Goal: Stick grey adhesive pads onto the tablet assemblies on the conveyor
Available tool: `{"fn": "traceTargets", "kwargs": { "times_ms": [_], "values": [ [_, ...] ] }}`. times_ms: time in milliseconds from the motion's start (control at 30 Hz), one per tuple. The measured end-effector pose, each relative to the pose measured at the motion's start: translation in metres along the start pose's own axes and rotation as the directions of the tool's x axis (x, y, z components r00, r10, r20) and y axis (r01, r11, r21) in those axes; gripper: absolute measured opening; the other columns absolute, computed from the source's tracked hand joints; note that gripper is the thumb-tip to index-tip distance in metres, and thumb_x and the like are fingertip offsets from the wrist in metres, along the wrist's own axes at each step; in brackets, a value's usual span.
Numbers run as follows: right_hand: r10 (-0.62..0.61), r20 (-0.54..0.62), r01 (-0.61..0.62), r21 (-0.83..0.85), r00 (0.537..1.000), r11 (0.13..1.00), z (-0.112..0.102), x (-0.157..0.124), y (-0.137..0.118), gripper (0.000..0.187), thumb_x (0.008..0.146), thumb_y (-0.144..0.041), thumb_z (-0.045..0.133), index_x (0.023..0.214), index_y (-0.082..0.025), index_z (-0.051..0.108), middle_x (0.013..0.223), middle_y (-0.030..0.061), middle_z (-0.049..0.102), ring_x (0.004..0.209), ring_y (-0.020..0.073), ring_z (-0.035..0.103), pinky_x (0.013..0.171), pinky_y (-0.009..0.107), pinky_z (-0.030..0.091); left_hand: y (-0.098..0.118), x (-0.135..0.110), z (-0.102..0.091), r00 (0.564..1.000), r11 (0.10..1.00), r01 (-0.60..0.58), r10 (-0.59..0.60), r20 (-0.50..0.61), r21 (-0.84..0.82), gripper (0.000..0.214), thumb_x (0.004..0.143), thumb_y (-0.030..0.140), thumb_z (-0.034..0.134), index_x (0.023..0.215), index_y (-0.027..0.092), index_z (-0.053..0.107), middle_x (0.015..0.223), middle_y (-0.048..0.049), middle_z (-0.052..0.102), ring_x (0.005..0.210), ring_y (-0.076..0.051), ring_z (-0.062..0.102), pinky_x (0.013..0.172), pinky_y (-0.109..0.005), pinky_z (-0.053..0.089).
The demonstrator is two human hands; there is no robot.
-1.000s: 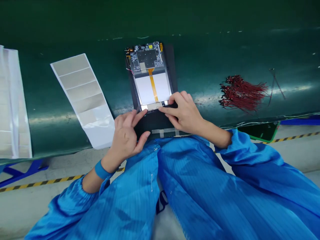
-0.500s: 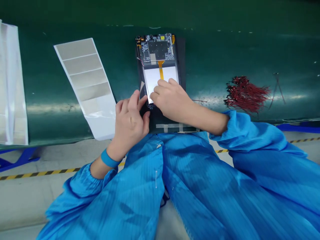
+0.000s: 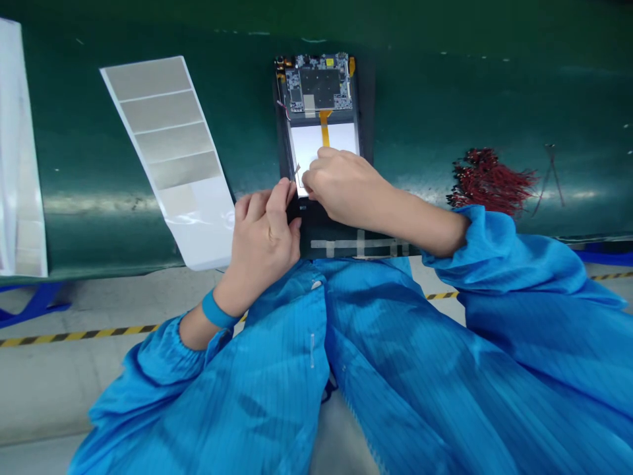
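Note:
An opened tablet (image 3: 324, 86) lies on the bench in front of me, its circuit board at the far end and a white panel (image 3: 341, 135) nearer. An orange ribbon cable (image 3: 325, 128) runs from the board onto the panel. My right hand (image 3: 346, 185) rests over the panel's near part with fingers pinched; what is in them is hidden. At the panel's lower left corner, my left hand (image 3: 267, 227) has its fingers curled, and a small strip of grey tape (image 3: 297, 169) sticks up from its fingertips. The two hands' fingertips are close together.
Left of the tablet lies a white sheet of grey tape pieces (image 3: 165, 125). More sheets (image 3: 20, 165) are at the far left. A bundle of dark red wires (image 3: 487, 181) lies right, with a few loose wires (image 3: 550, 173) beside it. Tape strips (image 3: 353, 244) mark the bench's front edge.
My left hand has moved slightly right, bringing the grey tape strip over the panel's edge beside my right fingers. The right hand stays pinched over the panel. The whole view has shifted a little.

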State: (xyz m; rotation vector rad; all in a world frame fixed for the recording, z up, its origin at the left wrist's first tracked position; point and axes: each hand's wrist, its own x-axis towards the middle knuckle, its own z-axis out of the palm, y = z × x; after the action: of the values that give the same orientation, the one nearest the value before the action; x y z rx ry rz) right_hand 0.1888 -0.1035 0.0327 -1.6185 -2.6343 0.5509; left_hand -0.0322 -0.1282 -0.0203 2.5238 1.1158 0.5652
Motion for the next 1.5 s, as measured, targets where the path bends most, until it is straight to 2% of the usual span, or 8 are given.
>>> {"fn": "traceTargets", "kwargs": {
  "times_ms": [367,500,633,833,1067,1267,1400,1500],
  "values": [
    [0.010,-0.003,-0.010,0.080,1.000,0.997,0.002,-0.002,0.013,0.027,0.108,-0.021,0.050,0.107,-0.013,0.076,0.103,0.0153,0.074,0.104,0.0296,0.061,0.091,0.044,0.044,0.002,0.001,-0.003,0.998,1.000,0.024,-0.024,0.052,-0.006,0.067,0.106,0.035,0.048,0.166,0.013,0.028,0.160,-0.0257,0.058,0.133,-0.043,0.061,0.113,-0.066,0.042],
    [0.042,-0.026,-0.040,0.068,0.999,0.997,0.007,-0.005,0.015,0.026,0.108,-0.020,0.051,0.115,-0.014,0.075,0.110,0.0157,0.074,0.111,0.0311,0.061,0.095,0.045,0.045,0.006,0.009,-0.008,0.999,0.998,0.045,-0.044,0.013,-0.050,0.064,0.111,0.040,0.042,0.166,0.011,0.028,0.152,-0.0222,0.066,0.132,-0.041,0.062,0.111,-0.066,0.044],
    [0.060,-0.044,-0.059,0.026,0.997,0.998,0.008,-0.005,0.004,0.027,0.106,-0.014,0.048,0.113,-0.013,0.075,0.107,0.0162,0.074,0.110,0.0318,0.061,0.090,0.044,0.047,0.009,0.014,-0.009,0.999,1.000,0.001,-0.002,-0.034,-0.011,0.062,0.110,0.036,0.044,0.166,0.011,0.028,0.144,-0.0207,0.071,0.126,-0.039,0.064,0.107,-0.063,0.046],
    [0.069,-0.036,-0.071,-0.079,0.997,0.994,0.001,-0.009,-0.011,0.037,0.109,-0.011,0.038,0.117,-0.012,0.074,0.109,0.0199,0.073,0.112,0.0324,0.060,0.081,0.041,0.045,0.008,0.007,-0.005,0.999,0.999,0.013,-0.015,0.040,0.035,0.066,0.106,0.035,0.049,0.166,0.013,0.031,0.153,-0.0258,0.061,0.128,-0.042,0.062,0.111,-0.063,0.043],
    [0.019,-0.061,-0.025,-0.102,0.998,0.994,0.003,-0.014,-0.002,0.033,0.112,-0.021,0.043,0.112,-0.014,0.076,0.103,0.0175,0.072,0.110,0.0317,0.057,0.077,0.038,0.041,0.011,0.003,-0.005,0.999,0.999,0.034,-0.036,0.039,0.037,0.066,0.105,0.033,0.049,0.165,0.013,0.032,0.155,-0.0246,0.060,0.128,-0.042,0.062,0.111,-0.063,0.044],
    [0.020,-0.093,-0.026,-0.068,0.995,0.997,0.006,-0.022,0.007,0.033,0.110,-0.015,0.042,0.111,-0.016,0.075,0.103,0.0146,0.072,0.104,0.0287,0.056,0.075,0.038,0.039,0.012,0.018,-0.008,0.996,0.996,0.093,-0.093,0.006,-0.014,0.059,0.112,0.039,0.041,0.164,0.013,0.031,0.142,-0.0210,0.071,0.132,-0.040,0.063,0.109,-0.061,0.047],
    [0.046,-0.101,-0.052,-0.056,0.994,0.997,0.009,-0.028,0.008,0.030,0.112,-0.017,0.044,0.116,-0.017,0.073,0.108,0.0133,0.072,0.105,0.0278,0.056,0.075,0.037,0.038,0.011,0.036,0.000,0.999,0.996,0.043,-0.042,0.014,-0.084,0.055,0.116,0.045,0.033,0.163,0.016,0.034,0.151,-0.0169,0.065,0.134,-0.031,0.065,0.115,-0.057,0.049],
    [0.062,-0.129,-0.072,-0.074,0.990,0.995,0.011,-0.032,0.009,0.032,0.112,-0.016,0.041,0.118,-0.016,0.073,0.108,0.0138,0.072,0.106,0.0286,0.056,0.073,0.037,0.038,0.012,0.047,0.004,0.998,0.995,0.021,-0.014,0.069,-0.101,0.054,0.114,0.038,0.034,0.164,0.017,0.034,0.156,-0.0187,0.060,0.140,-0.033,0.063,0.113,-0.055,0.053]
  ]
}}
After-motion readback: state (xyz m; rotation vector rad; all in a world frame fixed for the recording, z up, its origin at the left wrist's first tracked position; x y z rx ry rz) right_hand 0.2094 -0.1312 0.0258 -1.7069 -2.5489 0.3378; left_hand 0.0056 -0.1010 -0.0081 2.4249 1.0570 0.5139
